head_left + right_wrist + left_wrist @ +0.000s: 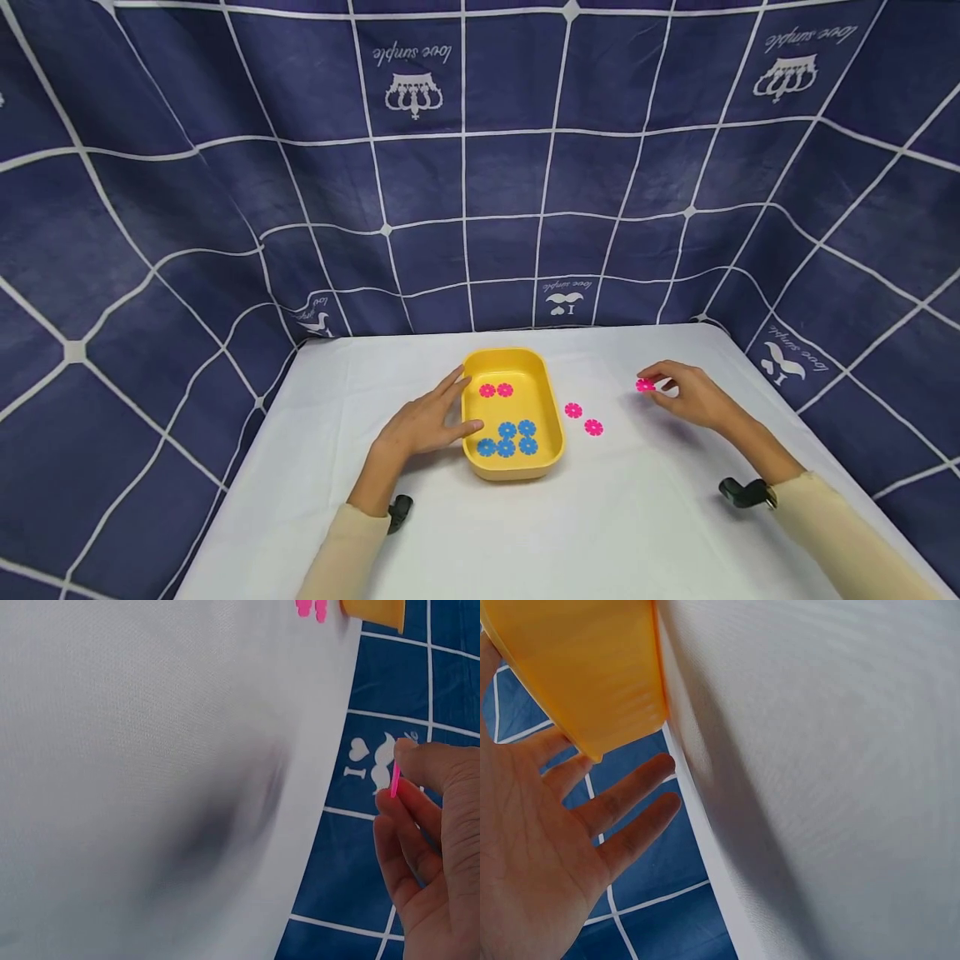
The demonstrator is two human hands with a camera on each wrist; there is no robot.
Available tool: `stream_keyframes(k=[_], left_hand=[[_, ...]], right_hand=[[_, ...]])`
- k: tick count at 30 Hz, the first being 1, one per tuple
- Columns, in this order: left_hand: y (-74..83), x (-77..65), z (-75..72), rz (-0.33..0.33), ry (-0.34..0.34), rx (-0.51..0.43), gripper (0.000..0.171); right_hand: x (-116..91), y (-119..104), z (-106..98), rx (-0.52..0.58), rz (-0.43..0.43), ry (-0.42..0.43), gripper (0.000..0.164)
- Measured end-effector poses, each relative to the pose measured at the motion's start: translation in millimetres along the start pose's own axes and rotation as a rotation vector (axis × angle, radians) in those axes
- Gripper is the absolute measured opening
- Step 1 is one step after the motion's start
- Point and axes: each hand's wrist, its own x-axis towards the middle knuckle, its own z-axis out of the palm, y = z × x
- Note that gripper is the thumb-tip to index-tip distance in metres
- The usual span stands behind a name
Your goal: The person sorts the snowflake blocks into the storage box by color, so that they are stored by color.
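Note:
A yellow tray [512, 473] sits on the white-covered table. My left hand [423, 419] is at its left side, with thumb and fingertips at the rim and the fingers spread and mostly straight. In the left wrist view, two fingers reach out free below the tray's wall [585, 667]. Two pink flower-shaped discs [506, 390] and several blue flower-shaped discs [506, 448] lie inside the tray. Off to the right, my right hand [690, 396] pinches a pink flower-shaped disc [395, 780] between thumb and fingers, above the table.
On the cloth between tray and right hand lie two more pink discs [573, 410]. A dark blue curtain [502, 175] with white grid lines stands behind the table [585, 533] and along both sides. Each wrist carries a black device.

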Motion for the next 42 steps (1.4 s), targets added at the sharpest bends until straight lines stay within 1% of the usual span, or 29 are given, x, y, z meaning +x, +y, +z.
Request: stream_keyframes(k=[6, 11, 15, 18, 23, 30, 37, 42], left_hand=[[1.6, 0.8, 0.9, -0.007, 0.001, 0.004, 0.096], [1.6, 0.9, 0.1, 0.001, 0.0, 0.012, 0.1], [1.9, 0.9, -0.4, 0.006, 0.006, 0.003, 0.096], [1.5, 1.0, -0.4, 0.003, 0.006, 0.004, 0.093], [0.5, 1.7, -0.1, 0.003, 0.005, 0.009, 0.091], [0.7, 1.8, 0.5, 0.011, 0.009, -0.007, 0.094], [2.0, 1.1, -0.3, 0.005, -0.001, 0.002, 0.097], [1.5, 1.3, 0.0, 0.005, -0.001, 0.01, 0.095]], right_hand=[[1, -2, -4, -0.011, -0.019, 0.012, 0.03], [4, -5, -5, -0.018, -0.005, 0.012, 0.032], [8, -8, -3, -0.018, 0.011, 0.007, 0.033], [12, -11, 0, -0.011, 0.0, 0.017, 0.033], [21, -22, 6, 0.0, -0.022, 0.024, 0.032], [35, -41, 14, 0.031, -0.009, -0.03, 0.033], [49, -61, 28, 0.047, -0.055, -0.051, 0.034], [60, -75, 38, 0.09, -0.082, -0.082, 0.036]])
